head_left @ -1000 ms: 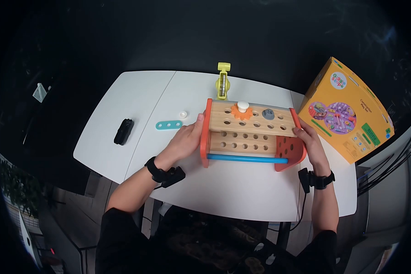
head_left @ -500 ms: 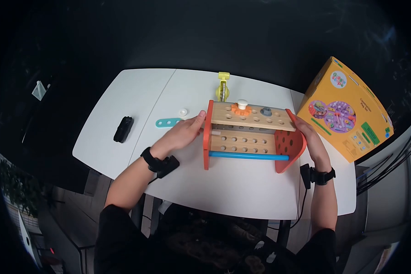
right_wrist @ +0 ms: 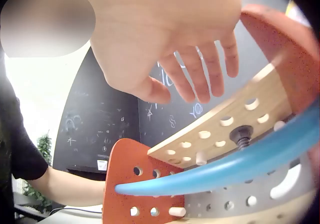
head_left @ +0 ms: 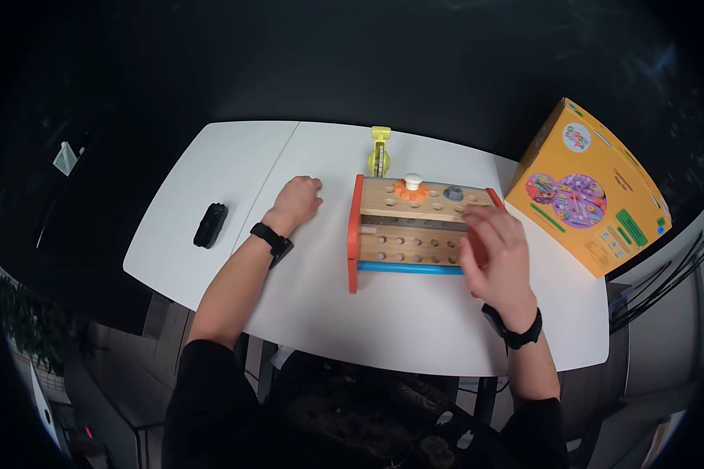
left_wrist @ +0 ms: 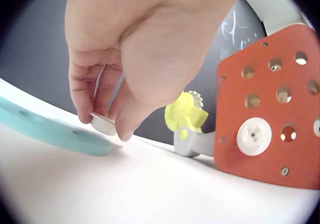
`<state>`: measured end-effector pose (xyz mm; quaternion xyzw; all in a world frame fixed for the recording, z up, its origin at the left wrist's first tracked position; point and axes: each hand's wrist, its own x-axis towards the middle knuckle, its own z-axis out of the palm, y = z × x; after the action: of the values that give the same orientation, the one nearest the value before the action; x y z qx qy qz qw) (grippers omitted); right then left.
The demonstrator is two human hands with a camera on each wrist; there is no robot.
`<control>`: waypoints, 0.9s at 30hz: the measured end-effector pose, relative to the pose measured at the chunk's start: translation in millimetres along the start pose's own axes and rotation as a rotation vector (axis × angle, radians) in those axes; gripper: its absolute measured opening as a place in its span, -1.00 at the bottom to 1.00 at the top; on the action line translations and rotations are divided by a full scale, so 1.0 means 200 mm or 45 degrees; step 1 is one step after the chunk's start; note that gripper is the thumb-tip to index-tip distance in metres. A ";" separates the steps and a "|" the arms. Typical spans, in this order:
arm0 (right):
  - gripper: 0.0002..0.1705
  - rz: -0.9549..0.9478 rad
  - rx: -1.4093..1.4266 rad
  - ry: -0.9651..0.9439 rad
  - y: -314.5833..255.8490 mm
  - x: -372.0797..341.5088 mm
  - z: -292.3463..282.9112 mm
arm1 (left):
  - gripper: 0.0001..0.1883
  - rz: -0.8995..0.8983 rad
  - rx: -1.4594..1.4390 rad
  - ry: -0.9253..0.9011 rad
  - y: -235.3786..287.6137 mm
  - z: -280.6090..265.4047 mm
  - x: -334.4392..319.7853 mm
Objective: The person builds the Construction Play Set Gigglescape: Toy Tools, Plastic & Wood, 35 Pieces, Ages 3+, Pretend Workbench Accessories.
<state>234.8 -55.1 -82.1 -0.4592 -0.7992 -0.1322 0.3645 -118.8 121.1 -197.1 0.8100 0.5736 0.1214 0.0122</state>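
Left hand pinching small white round disc near teal holed strip. Right hand, fingers apart, over red-ended wooden bench (hiding part of right end). Behind bench, yellow plastic piece; to right, yellow cardboard box.

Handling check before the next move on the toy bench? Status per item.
1. Left hand pinching the white piece: ok.
2. White piece clear of the table: cannot tell.
3. Right hand holding nothing: ok, fingers spread.
4. Toy bench upright on the table: ok.
5. Teal strip mounted on the bench: not ok, lies on the table.
6. White knob tight over the orange gear: cannot tell.
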 end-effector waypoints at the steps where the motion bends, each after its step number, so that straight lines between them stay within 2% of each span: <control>1: -0.73 -0.019 0.043 -0.019 -0.02 0.00 0.02 | -0.69 -0.010 -0.115 0.090 0.04 -0.04 -0.02; 3: -0.75 -0.066 0.107 -0.014 -0.06 0.01 0.04 | -0.73 -0.019 -0.231 0.177 0.13 -0.16 -0.06; 4: -0.75 -0.063 0.107 -0.015 -0.09 0.01 0.06 | -0.74 -0.003 -0.447 0.258 0.19 -0.26 -0.08; 5: -0.74 0.024 0.274 -0.048 -0.11 0.01 0.07 | -0.75 0.009 -0.663 0.337 0.25 -0.33 -0.11; 6: -0.73 0.112 0.442 -0.082 -0.13 0.01 0.08 | -0.75 0.005 -0.665 0.331 0.29 -0.36 -0.13; 8: -0.72 0.139 0.536 -0.117 -0.16 0.02 0.10 | -0.74 0.285 -1.024 0.663 0.35 -0.42 -0.16; 9: -0.71 0.164 0.626 -0.143 -0.17 0.04 0.11 | -0.74 0.285 -1.024 0.664 0.38 -0.46 -0.19; 11: -0.69 0.187 0.715 -0.167 -0.21 0.06 0.15 | -0.72 0.472 -1.178 0.624 0.46 -0.54 -0.27; 13: -0.65 0.269 1.030 -0.107 -0.24 0.07 0.20 | -0.72 0.547 -1.090 0.587 0.54 -0.62 -0.37; 15: -0.64 0.318 1.140 -0.125 -0.27 0.09 0.22 | -0.72 0.618 -1.003 0.548 0.58 -0.63 -0.40; 17: -0.63 0.370 1.253 -0.146 -0.27 0.10 0.23 | -0.70 0.918 -0.890 0.607 0.61 -0.62 -0.41; 19: -0.62 0.472 1.496 -0.247 -0.28 0.11 0.23 | -0.70 0.929 -0.835 0.620 0.63 -0.60 -0.43; 22: -0.64 0.557 1.578 -0.356 -0.27 0.10 0.23 | -0.67 0.948 -0.770 0.643 0.62 -0.56 -0.42; 27: -0.63 0.615 1.741 -0.323 -0.23 0.09 0.27 | -0.70 0.946 -0.734 0.646 0.62 -0.50 -0.40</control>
<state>165.6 -40.0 -101.7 -0.3045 -0.6156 0.5339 0.4932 -50.2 -8.0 -94.6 0.8675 0.1766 0.4623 0.0515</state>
